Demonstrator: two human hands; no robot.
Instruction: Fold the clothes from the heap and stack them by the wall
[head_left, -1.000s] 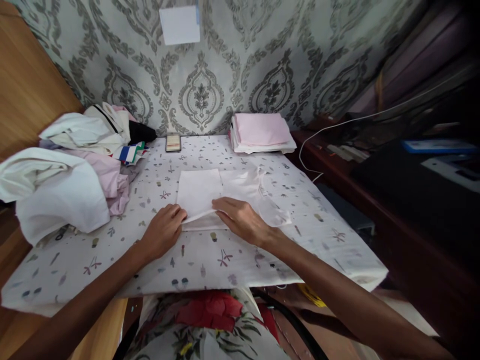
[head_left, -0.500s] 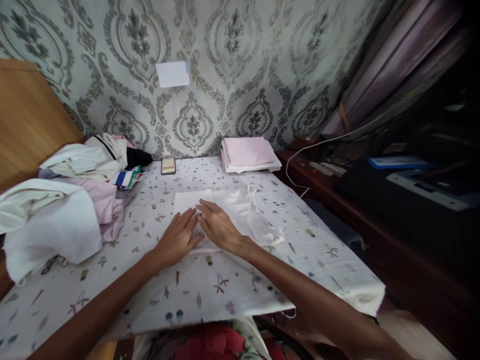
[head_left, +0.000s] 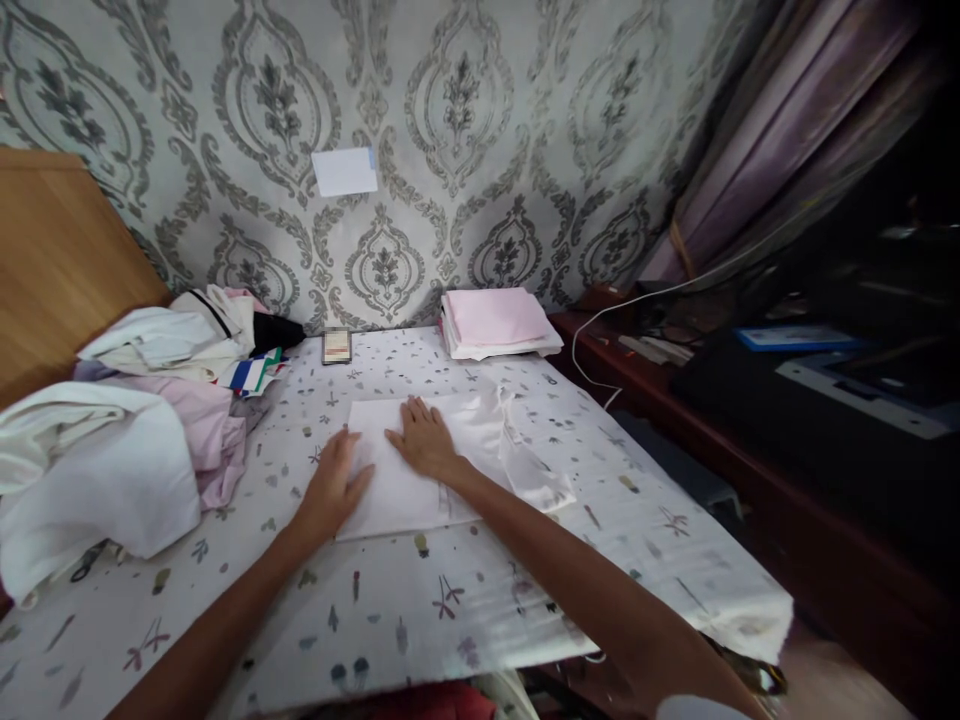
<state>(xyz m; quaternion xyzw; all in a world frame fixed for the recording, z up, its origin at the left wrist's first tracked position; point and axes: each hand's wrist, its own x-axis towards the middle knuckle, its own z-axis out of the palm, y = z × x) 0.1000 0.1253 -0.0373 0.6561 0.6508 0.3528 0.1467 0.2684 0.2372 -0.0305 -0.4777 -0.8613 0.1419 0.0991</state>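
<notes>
A white cloth garment (head_left: pixel 405 490) lies folded flat on the patterned table cover, its left part smooth and its right end crumpled and ruffled. My right hand (head_left: pixel 424 440) rests palm down on the middle of the cloth with fingers spread. At the cloth's left edge is my left hand (head_left: pixel 335 482), thumb apart from the fingers and fingertips touching or very near the edge. Neither hand grips anything that I can see.
A heap of loose clothes (head_left: pixel 135 450) lies at the left by a wooden panel (head_left: pixel 67 270). Folded pink and white cloths (head_left: pixel 499 318) are stacked at the back. A small framed card (head_left: pixel 337 346) sits near the wall. A white cable (head_left: pixel 576 345) runs along the dark desk at right.
My hands were together on the cloth and are now apart. The left moved left to the cloth's edge; the right lies flatter with spread fingers. The view tilted slightly up.
</notes>
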